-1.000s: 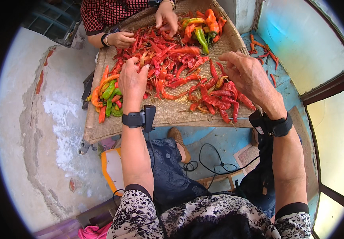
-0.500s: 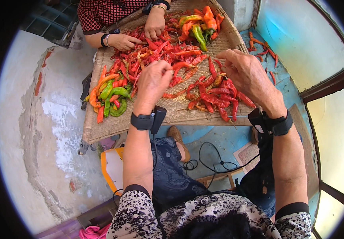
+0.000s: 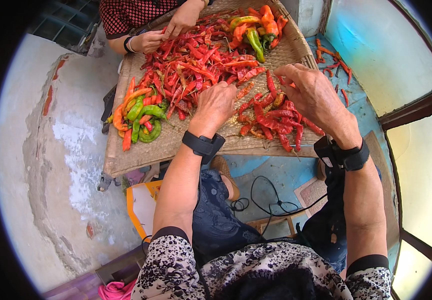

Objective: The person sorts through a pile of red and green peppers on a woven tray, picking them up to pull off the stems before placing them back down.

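Note:
My left hand (image 3: 214, 107) is over the near edge of the large heap of red chili peppers (image 3: 196, 62). Its fingers are drawn together, and whatever is in them is hidden. Above the right side of a smaller pile of wrinkled red chilies (image 3: 278, 120), my right hand (image 3: 312, 97) is closed, fingers curled in; I cannot make out anything between them. One red chili (image 3: 271, 84) rises from that pile close to its fingertips. All the chilies lie on a woven tray (image 3: 141, 157).
Green and orange peppers (image 3: 141, 117) sit at the tray's left, more peppers (image 3: 256, 30) at its far right. Across the tray are a co-worker's hands (image 3: 166, 34). Loose chilies (image 3: 336, 62) lie on the blue surface at right. A black cable (image 3: 271, 212) runs below.
My left hand has moved right and slightly nearer. My right hand has stayed almost in place, its fingers more curled. The co-worker's hands have drawn back toward the far edge and come together.

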A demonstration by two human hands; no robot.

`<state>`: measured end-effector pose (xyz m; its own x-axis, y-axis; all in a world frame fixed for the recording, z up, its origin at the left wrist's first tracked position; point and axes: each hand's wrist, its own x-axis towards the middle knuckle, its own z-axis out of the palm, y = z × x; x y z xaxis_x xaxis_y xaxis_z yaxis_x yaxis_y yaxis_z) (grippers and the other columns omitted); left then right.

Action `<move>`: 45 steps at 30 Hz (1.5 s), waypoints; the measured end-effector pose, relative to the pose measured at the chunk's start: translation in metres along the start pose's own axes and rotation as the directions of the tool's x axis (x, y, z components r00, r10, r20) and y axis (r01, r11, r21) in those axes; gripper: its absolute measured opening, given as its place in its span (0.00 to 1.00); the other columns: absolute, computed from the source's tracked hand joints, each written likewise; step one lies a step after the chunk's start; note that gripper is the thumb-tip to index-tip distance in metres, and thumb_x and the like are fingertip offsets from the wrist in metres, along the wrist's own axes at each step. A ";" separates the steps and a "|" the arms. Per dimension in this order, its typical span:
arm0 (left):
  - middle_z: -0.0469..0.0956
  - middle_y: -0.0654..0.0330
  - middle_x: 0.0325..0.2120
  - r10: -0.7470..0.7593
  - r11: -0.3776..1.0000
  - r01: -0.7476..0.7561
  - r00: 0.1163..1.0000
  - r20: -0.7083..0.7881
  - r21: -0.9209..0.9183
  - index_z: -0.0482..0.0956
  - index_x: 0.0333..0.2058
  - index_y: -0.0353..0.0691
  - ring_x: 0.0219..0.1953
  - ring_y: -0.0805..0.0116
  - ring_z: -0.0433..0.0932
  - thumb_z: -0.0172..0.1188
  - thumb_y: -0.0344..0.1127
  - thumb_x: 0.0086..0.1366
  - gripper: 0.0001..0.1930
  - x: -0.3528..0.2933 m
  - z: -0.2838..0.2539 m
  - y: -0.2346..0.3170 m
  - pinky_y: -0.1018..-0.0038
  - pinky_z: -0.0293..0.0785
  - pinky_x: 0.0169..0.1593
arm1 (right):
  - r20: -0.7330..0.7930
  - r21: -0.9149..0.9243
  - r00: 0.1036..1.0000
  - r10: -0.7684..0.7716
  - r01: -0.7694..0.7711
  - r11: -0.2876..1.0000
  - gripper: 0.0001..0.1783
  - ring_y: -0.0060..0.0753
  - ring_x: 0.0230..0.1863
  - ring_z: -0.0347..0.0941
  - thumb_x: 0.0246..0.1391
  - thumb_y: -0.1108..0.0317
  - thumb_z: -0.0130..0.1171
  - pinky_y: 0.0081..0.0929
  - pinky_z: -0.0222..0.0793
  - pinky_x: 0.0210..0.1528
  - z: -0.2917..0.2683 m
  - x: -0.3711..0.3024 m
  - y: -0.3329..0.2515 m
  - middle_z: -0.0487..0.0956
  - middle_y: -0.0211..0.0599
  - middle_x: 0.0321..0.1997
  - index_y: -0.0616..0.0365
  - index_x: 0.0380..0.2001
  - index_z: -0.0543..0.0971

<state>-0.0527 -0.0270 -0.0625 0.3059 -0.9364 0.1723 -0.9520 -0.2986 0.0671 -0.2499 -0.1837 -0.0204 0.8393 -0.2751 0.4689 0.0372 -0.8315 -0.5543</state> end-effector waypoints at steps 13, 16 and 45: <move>0.78 0.54 0.26 -0.255 0.937 0.211 0.958 -0.133 -0.279 0.75 0.30 0.38 0.29 0.58 0.78 0.56 0.34 0.60 0.05 -0.006 -0.046 -0.023 0.62 0.73 0.35 | 0.029 -0.043 0.998 0.058 -0.056 0.997 0.15 0.57 0.39 0.75 0.51 0.77 0.53 0.45 0.71 0.40 -0.005 -0.002 0.000 0.77 0.53 0.36 0.62 0.44 0.75; 0.78 0.53 0.28 -0.155 0.926 0.173 0.985 0.078 -0.335 0.77 0.32 0.38 0.31 0.57 0.79 0.60 0.38 0.59 0.09 -0.007 -0.029 -0.013 0.61 0.73 0.38 | 0.026 -0.061 1.000 0.003 -0.002 0.998 0.15 0.57 0.38 0.75 0.52 0.77 0.53 0.45 0.71 0.39 -0.001 0.000 0.000 0.77 0.52 0.36 0.62 0.45 0.75; 0.78 0.51 0.33 -0.014 0.956 0.001 0.999 -0.043 -0.294 0.76 0.46 0.40 0.35 0.55 0.78 0.62 0.40 0.60 0.17 0.015 -0.023 0.032 0.64 0.74 0.39 | -0.004 -0.197 1.000 0.004 -0.005 0.980 0.14 0.55 0.33 0.75 0.53 0.77 0.52 0.45 0.71 0.34 0.000 -0.003 0.007 0.75 0.49 0.32 0.61 0.44 0.75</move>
<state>-0.0784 -0.0459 -0.0350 0.3191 -0.9235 0.2131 -0.9064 -0.2317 0.3531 -0.2518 -0.1884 -0.0258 0.8375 -0.2800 0.4692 -0.0741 -0.9089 -0.4103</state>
